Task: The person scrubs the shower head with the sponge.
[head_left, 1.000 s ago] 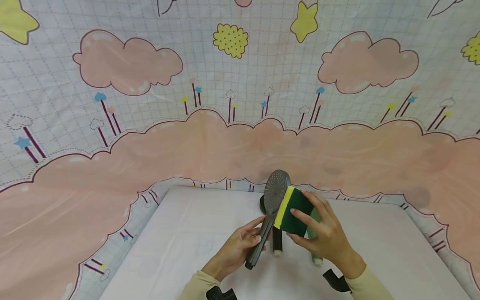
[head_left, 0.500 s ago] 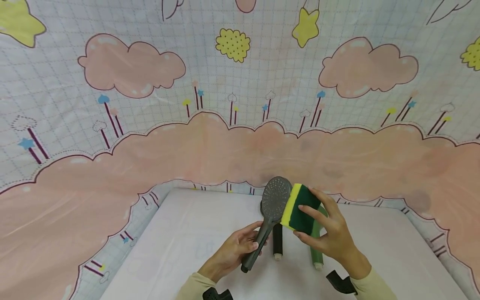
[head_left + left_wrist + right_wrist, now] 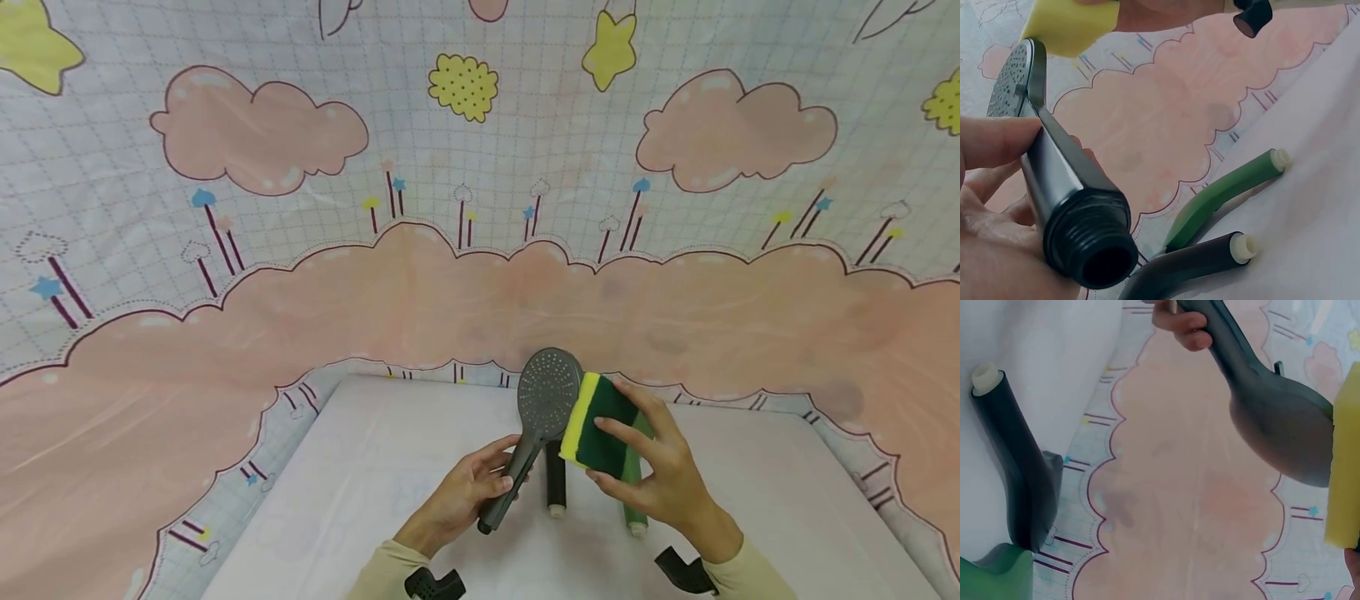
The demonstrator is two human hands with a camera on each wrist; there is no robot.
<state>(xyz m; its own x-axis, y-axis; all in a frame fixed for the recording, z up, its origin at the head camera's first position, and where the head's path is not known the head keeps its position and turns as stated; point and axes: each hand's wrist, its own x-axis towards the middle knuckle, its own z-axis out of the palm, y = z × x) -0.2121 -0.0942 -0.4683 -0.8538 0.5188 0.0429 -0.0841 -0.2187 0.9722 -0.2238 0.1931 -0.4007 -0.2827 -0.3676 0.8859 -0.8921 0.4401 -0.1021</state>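
In the head view my left hand (image 3: 461, 497) grips the handle of a grey shower head (image 3: 548, 393), whose dotted spray face is turned toward me. Its threaded, hollow handle end faces the left wrist camera. A sponge (image 3: 609, 423), yellow with a dark green scouring side, is pinched between the thumb and fingers of my right hand (image 3: 667, 475). The sponge's yellow side meets the right rim of the shower head; the right wrist view shows this yellow layer (image 3: 1344, 462) against the smooth back of the head (image 3: 1285, 428).
On the white table (image 3: 360, 467) lie a black thing (image 3: 556, 487) and a green thing (image 3: 635, 508), each with a tube-like handle and a cream-coloured tip. The held items partly hide both. A cloth with printed clouds (image 3: 262, 133) hangs behind the table.
The shower head has turned so its spray face shows more fully, and its handle has shifted left. My right hand has moved slightly right with the sponge.
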